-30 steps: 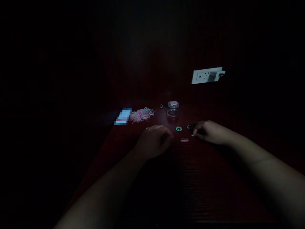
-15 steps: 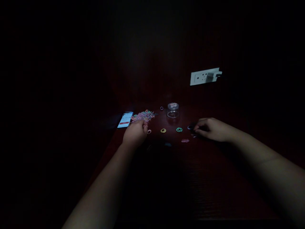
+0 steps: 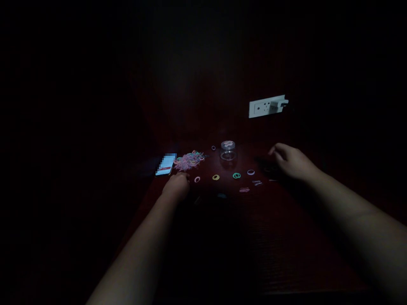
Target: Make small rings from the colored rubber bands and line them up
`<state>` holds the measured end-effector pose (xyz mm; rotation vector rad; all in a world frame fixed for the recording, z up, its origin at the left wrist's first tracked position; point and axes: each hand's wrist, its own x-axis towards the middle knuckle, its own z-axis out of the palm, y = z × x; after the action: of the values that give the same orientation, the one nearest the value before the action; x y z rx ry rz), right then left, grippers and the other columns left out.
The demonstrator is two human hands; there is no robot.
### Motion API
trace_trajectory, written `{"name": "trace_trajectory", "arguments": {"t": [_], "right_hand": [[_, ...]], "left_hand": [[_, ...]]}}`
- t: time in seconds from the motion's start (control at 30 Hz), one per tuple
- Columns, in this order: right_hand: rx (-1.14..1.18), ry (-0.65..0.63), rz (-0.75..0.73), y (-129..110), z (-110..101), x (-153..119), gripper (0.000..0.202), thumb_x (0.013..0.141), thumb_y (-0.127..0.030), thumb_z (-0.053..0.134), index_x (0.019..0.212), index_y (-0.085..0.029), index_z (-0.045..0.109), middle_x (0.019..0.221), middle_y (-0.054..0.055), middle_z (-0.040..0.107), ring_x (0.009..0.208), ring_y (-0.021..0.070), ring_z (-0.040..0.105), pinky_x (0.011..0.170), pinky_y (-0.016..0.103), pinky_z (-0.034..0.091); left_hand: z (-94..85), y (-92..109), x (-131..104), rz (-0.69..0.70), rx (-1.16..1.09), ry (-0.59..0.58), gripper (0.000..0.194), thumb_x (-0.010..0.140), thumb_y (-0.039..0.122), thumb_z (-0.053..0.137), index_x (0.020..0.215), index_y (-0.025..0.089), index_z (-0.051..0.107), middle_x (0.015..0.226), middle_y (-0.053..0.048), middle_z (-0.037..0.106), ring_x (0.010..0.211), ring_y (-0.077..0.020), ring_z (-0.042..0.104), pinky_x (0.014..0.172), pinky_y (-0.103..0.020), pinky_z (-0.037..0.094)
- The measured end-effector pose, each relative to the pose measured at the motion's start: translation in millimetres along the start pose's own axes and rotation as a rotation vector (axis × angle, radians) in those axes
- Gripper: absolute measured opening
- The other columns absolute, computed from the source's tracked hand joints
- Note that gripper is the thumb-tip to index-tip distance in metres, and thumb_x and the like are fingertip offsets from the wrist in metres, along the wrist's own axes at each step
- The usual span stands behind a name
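Small coloured bands lie in a tangled pile (image 3: 190, 161) on the dark red table. My left hand (image 3: 178, 185) rests just in front of the pile, its fingers curled and partly hidden. To its right a row holds a pink band (image 3: 197, 179), yellow bands (image 3: 216, 177), green bands (image 3: 236, 175) and a purple band (image 3: 251, 172). Nearer me lie pink bands (image 3: 244, 190) and pale bands (image 3: 257, 183). My right hand (image 3: 286, 159) hovers right of the row, fingers bent; whether anything is between them is too dark to tell.
A clear lidded jar (image 3: 228, 151) stands behind the row, with a single band (image 3: 213, 148) left of it. A lit phone (image 3: 165, 164) lies at the table's left edge. A wall socket (image 3: 267, 106) with a plug is at the back right.
My right hand has moved right and up, away from the purple and pale bands. My left hand has drawn back slightly from the pile. The camera view has shifted a little.
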<state>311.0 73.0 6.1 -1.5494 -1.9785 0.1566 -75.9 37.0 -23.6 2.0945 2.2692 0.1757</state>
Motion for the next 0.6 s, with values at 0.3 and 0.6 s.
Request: {"name": "trace_trajectory", "arguments": {"t": [0.3, 0.6], "right_hand": [[0.048, -0.604, -0.060, 27, 1, -1, 0.011, 0.067, -0.029, 0.064, 0.073, -0.021, 0.067, 0.074, 0.002, 0.069, 0.069, 0.0195, 0.063, 0.065, 0.029, 0.047], [0.017, -0.583, -0.047, 27, -1, -1, 0.012, 0.074, -0.031, 0.060, 0.071, -0.020, 0.066, 0.071, 0.002, 0.068, 0.067, 0.0191, 0.061, 0.066, 0.030, 0.046]], "left_hand": [[-0.3, -1, -4, 0.041, 0.037, 0.031, 0.037, 0.089, 0.023, 0.047, 0.121, 0.017, 0.064, 0.126, -0.014, 0.065, 0.114, -0.0271, 0.062, 0.098, -0.036, 0.047], [0.9, -4, -2, 0.059, 0.035, 0.040, 0.037, 0.089, 0.027, 0.049, 0.120, 0.016, 0.065, 0.128, -0.013, 0.065, 0.115, -0.0277, 0.062, 0.100, -0.037, 0.047]]}}
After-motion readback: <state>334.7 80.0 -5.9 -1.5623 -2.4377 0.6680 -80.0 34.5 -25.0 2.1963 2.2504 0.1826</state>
